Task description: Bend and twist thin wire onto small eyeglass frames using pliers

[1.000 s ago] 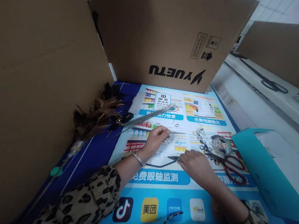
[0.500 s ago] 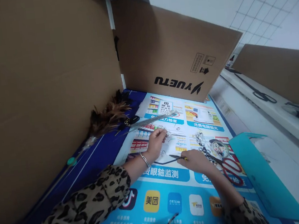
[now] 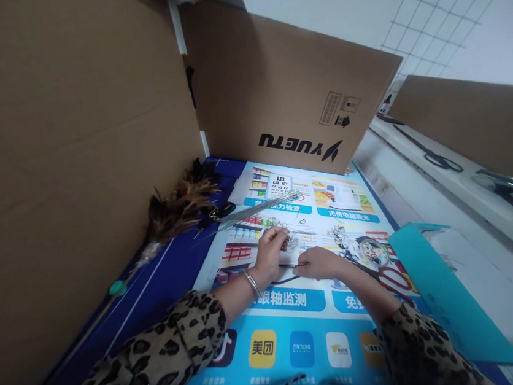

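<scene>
My left hand (image 3: 273,253), with a silver bangle at the wrist, is closed in a pinch on thin wire (image 3: 293,239) that curls out past the fingertips. Lower and to the right, my right hand (image 3: 319,264) is wrapped around small pliers (image 3: 288,266); only their dark, pointed jaws stick out leftward below my left hand. A dark curved strand (image 3: 282,281) lies on the printed sheet beneath. Beyond my left hand rests a bundle of straight silver wires (image 3: 262,207). Tangled dark wire loops (image 3: 341,239) are right of my right hand.
Scissors with red handles (image 3: 395,278) lie by my right forearm. A teal folder-like piece (image 3: 448,294) stands at the right edge. Brown feathers (image 3: 179,204) lie on the left against a tall cardboard panel (image 3: 70,146). Another cardboard panel (image 3: 290,83) closes off the back.
My right hand has moved slightly left and up, bringing the pliers nearer my left hand. My left hand keeps its pinch. The whole view has shifted a little.
</scene>
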Demonstrator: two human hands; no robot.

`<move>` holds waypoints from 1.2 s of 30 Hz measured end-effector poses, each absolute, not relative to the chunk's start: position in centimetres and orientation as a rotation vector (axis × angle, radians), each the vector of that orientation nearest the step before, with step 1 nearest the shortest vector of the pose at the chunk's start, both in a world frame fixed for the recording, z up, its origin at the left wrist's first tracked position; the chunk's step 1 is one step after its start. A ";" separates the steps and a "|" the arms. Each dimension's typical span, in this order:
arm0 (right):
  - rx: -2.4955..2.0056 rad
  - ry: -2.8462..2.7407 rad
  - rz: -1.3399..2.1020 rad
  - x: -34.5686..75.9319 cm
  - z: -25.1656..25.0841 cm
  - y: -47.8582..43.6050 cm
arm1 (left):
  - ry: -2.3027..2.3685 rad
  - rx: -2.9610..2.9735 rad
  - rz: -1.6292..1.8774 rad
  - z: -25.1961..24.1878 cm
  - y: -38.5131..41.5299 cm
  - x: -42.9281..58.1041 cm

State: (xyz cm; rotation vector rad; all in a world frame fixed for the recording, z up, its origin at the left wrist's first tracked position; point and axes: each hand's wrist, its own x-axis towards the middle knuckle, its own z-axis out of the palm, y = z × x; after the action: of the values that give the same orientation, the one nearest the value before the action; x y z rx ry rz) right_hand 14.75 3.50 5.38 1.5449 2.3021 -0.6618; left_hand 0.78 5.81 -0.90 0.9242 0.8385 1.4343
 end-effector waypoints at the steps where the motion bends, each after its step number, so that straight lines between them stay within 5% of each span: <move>1: 1.551 2.299 -0.663 14.7 5.2 3.5 | 0.838 0.917 1.434 -0.9 5.8 0.8; 36: 2.487 2.461 -0.448 20.0 3.3 -3.1 | 0.724 1.065 1.062 0.1 3.6 0.8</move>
State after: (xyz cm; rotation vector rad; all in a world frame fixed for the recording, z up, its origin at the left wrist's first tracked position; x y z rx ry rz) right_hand 20.01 -3.13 3.25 2.4869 2.4605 -0.4481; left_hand 0.85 3.64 0.06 1.0647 0.7243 1.0625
